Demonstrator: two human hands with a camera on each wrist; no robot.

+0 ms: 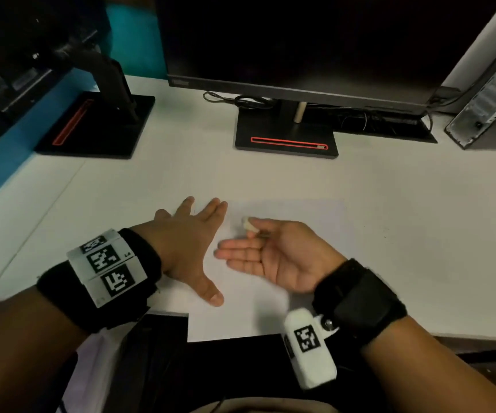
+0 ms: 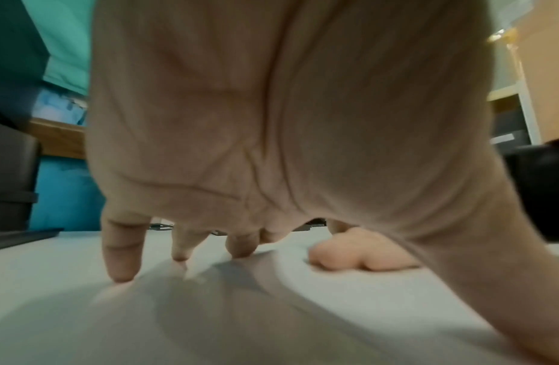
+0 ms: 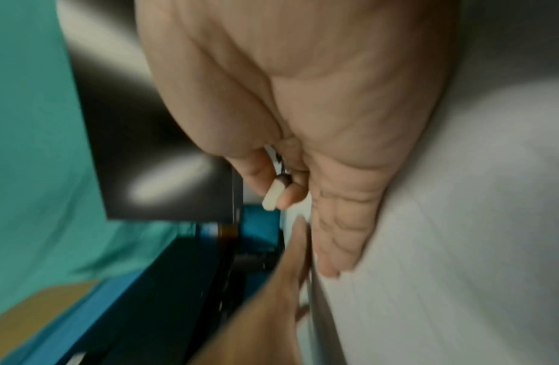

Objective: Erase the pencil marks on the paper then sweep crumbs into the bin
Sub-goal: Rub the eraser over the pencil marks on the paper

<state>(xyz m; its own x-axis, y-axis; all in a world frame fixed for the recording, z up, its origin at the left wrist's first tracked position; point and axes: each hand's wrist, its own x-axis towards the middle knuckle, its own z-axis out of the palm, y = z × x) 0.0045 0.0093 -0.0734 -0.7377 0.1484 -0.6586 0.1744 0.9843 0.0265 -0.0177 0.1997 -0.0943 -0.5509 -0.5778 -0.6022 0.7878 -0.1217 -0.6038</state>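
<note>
**White eraser pinched, one sheet pinned**

White eraser (image 1: 247, 222) is pinched by the right hand (image 1: 279, 254) over one paper sheet (image 1: 315, 234). That sheet is pressed flat by the left hand (image 1: 191, 242), fingers spread. Two monitor stands (image 1: 285, 138) are counted behind.

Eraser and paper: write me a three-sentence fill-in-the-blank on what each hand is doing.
1. The ____ hand pinches the white eraser between thumb and forefinger.
2. The left hand lies spread and palm-____ at the paper edge.
3. The paper's near corner overhangs the ____ edge.

Missing words: right; down; desk
</note>
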